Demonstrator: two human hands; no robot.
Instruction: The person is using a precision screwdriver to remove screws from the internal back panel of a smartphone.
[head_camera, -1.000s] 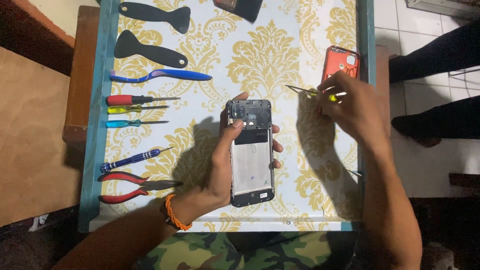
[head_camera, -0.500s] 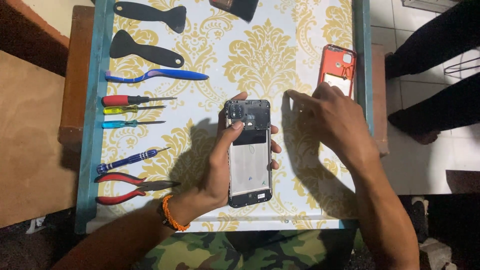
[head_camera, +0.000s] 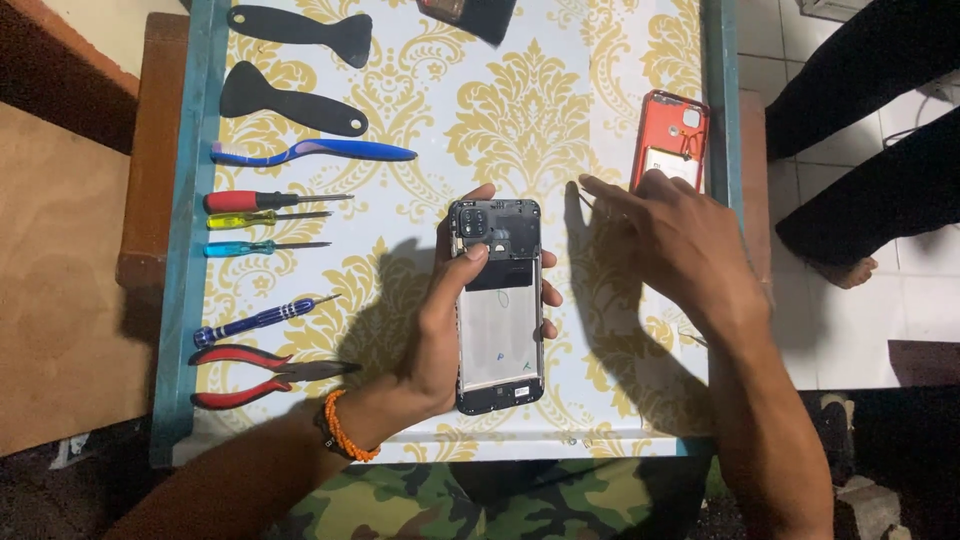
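Observation:
My left hand (head_camera: 435, 335) grips a black phone (head_camera: 497, 330) with its back cover off. The phone lies lengthwise on the patterned table (head_camera: 520, 110), and my thumb rests by the camera block at its top. To the right of the phone, my right hand (head_camera: 680, 240) hovers flat with its fingers stretched toward the left. A thin metal tip peeks out under the fingertips. Just beyond that hand, the red back cover (head_camera: 668, 130) lies inside up near the table's right edge.
Tools line the left side: two black pry tools (head_camera: 290, 100), a blue toothbrush (head_camera: 310, 152), red (head_camera: 250, 200), yellow and light-blue screwdrivers, a blue precision driver (head_camera: 250, 322) and red pliers (head_camera: 260, 375). A dark object (head_camera: 470, 12) lies at the top edge. Another person's legs (head_camera: 860, 150) stand at the right.
My right hand held thin tweezers pinched near the red cover; it has lowered, spread flat and shifted left toward the phone. My left hand keeps the phone in place.

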